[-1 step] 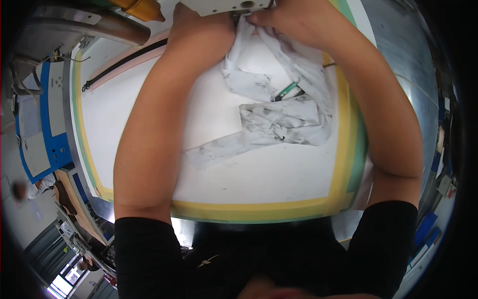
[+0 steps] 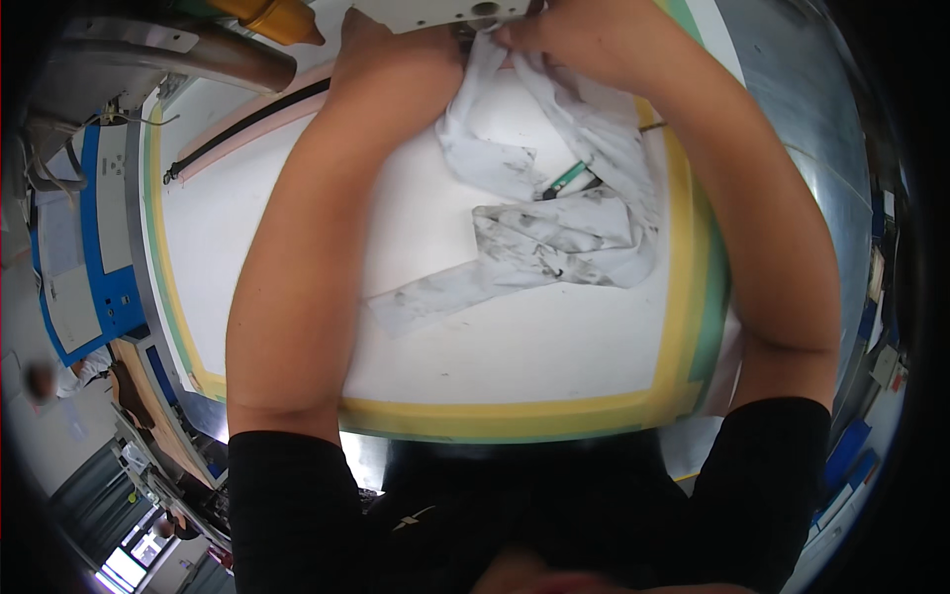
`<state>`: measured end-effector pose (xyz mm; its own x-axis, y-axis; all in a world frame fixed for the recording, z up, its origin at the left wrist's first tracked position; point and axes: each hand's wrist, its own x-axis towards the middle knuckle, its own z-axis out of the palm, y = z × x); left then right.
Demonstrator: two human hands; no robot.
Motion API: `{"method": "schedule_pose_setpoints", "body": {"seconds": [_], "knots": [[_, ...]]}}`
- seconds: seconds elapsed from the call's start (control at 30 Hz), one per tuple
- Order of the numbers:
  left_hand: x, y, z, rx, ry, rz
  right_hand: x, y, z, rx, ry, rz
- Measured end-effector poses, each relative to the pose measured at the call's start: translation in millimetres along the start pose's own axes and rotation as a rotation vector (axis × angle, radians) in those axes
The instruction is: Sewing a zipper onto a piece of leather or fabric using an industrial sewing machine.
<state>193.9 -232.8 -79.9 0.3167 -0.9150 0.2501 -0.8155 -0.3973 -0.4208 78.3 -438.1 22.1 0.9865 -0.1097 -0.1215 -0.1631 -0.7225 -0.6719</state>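
A white cloth (image 2: 554, 233) marked with black smudges lies crumpled on a white table (image 2: 297, 208) and runs up to a white sewing machine head (image 2: 435, 12) at the top edge. My right hand (image 2: 569, 35) pinches the cloth's upper end just under the machine. My left hand (image 2: 371, 45) rests beside it at the cloth's top left. Its fingertips are hidden by the machine. A small green-handled tool (image 2: 566, 178) peeks out from the cloth's folds.
The table has a yellow and green border (image 2: 515, 414). A black strip on a pink band (image 2: 247, 124) lies at the far left of the table. An orange bottle (image 2: 277, 18) stands at the top left. A blue and white machine panel (image 2: 84, 257) is at the left.
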Motion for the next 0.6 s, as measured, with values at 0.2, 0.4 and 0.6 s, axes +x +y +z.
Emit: {"method": "schedule_pose_setpoints", "body": {"seconds": [0.2,0.4,0.6], "knots": [[-3,-10,9,0.148,0.012,0.105,-5,0,-12,0.061,-0.015,0.137],[-1,-3,14,-0.022,0.021,-0.053,-10,1,-14,0.232,-0.061,0.074],[0,-4,-2,0.031,0.088,0.080,1,6,13,0.377,-0.154,-0.012]]}}
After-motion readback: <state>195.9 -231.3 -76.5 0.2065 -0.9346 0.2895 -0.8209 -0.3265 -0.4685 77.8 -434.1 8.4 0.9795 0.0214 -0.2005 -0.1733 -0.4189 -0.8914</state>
